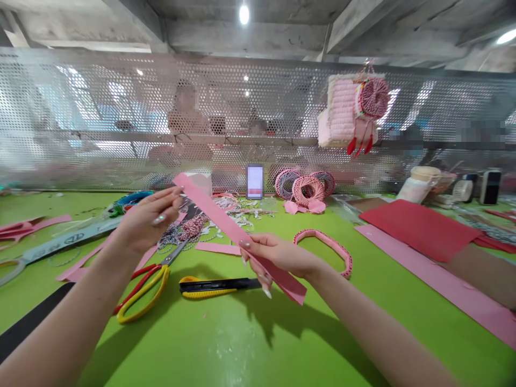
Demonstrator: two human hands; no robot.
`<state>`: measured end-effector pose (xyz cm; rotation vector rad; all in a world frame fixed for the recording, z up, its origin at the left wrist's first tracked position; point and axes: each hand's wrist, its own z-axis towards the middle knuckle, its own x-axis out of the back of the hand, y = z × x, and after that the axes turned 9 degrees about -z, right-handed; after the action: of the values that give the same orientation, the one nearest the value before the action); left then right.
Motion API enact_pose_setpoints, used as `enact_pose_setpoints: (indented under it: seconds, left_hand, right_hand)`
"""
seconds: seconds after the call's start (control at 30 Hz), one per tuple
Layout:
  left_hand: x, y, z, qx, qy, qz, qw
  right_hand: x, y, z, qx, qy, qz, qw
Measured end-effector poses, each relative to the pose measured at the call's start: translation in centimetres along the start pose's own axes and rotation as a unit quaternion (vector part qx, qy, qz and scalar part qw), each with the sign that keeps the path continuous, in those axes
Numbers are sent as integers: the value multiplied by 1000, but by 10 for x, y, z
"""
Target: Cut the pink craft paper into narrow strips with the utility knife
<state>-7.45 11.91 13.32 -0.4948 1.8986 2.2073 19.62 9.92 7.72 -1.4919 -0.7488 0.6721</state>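
Stretched between my hands above the green table is a strip of pink paper or felt (217, 215), slanting down to the right. My left hand (151, 217) pinches its upper end between thumb and fingers. Lower along the strip, my right hand (274, 255) grips it, and the far end pokes out beyond the palm. Beneath the strip lies a black and yellow utility knife (220, 286). Scissors (147, 290) with red and yellow handles rest by my left forearm. A pink band ring (344, 255) with a cord edge sits past my right wrist.
Cord and paper scraps (193, 226) are heaped at the back, near a phone (255, 181) standing upright. Woven pink rings (308, 189) lean by the perforated metal screen (226, 134). Red sheet (423, 226) and a long pink strip (435, 285) lie on the right.
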Motion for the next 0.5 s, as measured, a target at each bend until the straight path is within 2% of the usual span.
enact_pose_setpoints:
  seconds: [0.1,0.13,0.2,0.27,0.33,0.4,0.5]
  left_hand:
    - [23,31,4,-37,37,-22,998]
    - [28,36,5,-52,42,-30,997]
    - [30,36,6,-36,34,-27,998]
    - [21,22,4,19,-7,-3,1000]
    - [4,-1,-3,91,-71,37,993]
    - [-13,-21,-12,145,-131,77,978]
    - [-27,-37,-26,150,-177,99,968]
  right_hand:
    - [8,-8,-8,4,-7,-28,1000]
    - [11,-11,-9,19,10,-28,999]
    - [14,-15,-7,59,63,-12,996]
    - [15,-16,-4,83,94,5,992]
    - [12,-14,0,82,86,4,993]
    - [8,-10,2,59,44,-14,997]
    - [4,-5,2,29,-26,-51,998]
